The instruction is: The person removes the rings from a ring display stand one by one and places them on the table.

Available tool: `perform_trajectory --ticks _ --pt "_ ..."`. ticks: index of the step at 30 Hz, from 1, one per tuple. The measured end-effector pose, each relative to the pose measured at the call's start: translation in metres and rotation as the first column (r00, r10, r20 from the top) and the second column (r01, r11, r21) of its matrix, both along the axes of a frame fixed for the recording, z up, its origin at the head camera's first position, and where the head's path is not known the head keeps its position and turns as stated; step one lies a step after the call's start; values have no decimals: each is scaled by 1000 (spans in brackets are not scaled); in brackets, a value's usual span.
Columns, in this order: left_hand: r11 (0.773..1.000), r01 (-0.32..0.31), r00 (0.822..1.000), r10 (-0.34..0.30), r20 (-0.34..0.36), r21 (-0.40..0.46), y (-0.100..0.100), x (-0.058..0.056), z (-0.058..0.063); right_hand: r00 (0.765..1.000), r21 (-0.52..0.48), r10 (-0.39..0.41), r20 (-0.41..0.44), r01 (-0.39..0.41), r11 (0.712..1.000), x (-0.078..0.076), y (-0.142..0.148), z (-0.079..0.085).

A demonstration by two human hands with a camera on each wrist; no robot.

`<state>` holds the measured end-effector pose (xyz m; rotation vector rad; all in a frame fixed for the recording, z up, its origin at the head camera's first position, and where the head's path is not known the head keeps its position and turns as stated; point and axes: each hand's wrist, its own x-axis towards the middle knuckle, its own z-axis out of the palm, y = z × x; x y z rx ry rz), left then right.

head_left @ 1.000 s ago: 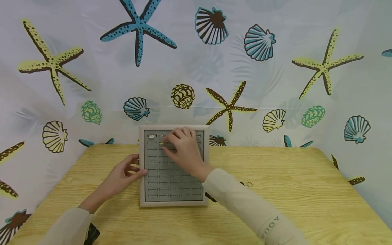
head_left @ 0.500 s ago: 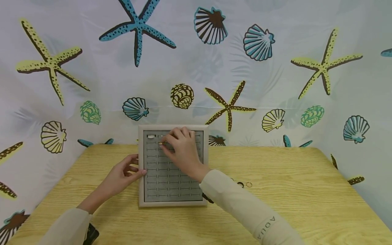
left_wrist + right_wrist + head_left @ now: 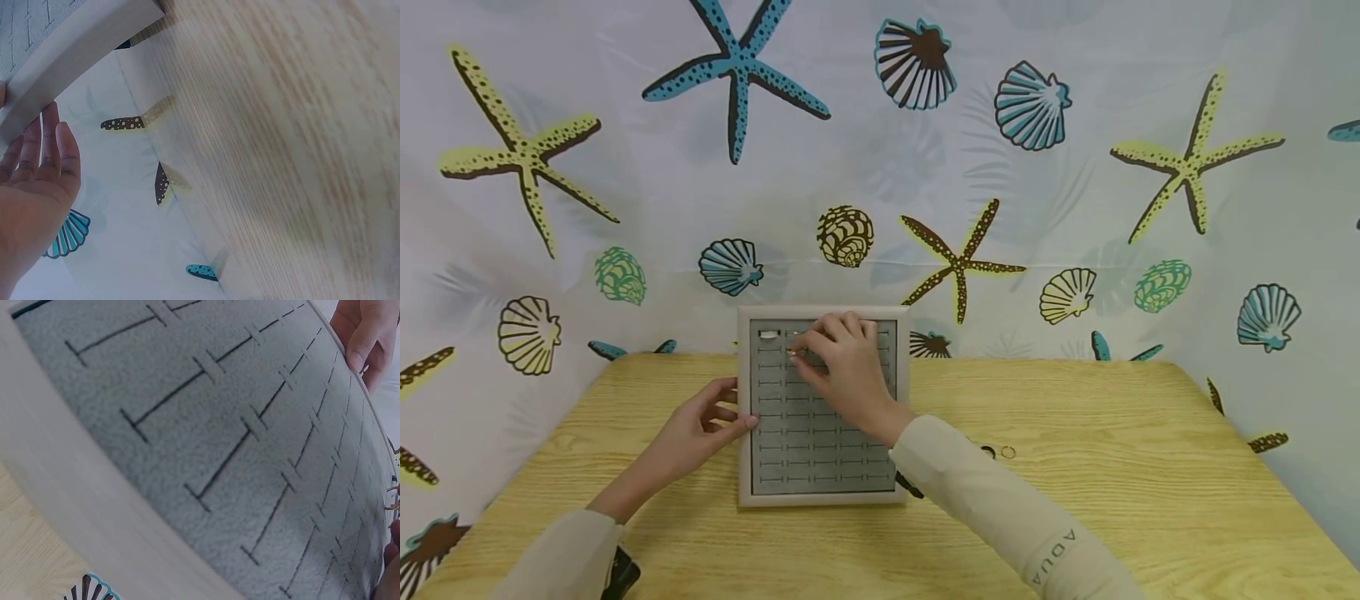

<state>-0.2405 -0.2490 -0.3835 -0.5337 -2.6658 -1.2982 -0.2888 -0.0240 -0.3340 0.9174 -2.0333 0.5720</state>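
In the middle of the head view, the ring tray (image 3: 823, 500) is on the desk (image 3: 1112, 467), its upper edge overlapping the patterned cloth (image 3: 850, 158). The left hand (image 3: 698, 423) holds its left side, thumb in front and other fingers behind the edge; probably this serves to steady the tray against the pushing of the other hand. The right hand (image 3: 850, 367) comes from the lower right, and its grip is pinching a small gold-coloured ring (image 3: 791, 353). This ring is between thumb and fingertips, at the upper left of the grey pad (image 3: 823, 433), near the second row; whether it enters a slit, I cannot tell. I suppose it is held by one side so that the other side can face the pad. Above it, to the left, a silver ring (image 3: 768, 335) sits in the top row. Right of the sleeve (image 3: 1000, 500), a black ring (image 3: 988, 452) and a thin ring (image 3: 1008, 452) lie near each other, perhaps for easy reach.
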Motion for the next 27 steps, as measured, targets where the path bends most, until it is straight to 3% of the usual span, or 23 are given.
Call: perform_trajectory --ticks 15,27 --pt "1000 -22 1000 23 22 -21 0 -1 1 995 -30 100 2 -100 994 2 4 6" --pt "999 -25 999 26 25 -26 -1 -1 -1 994 -5 104 38 -104 995 16 26 14"
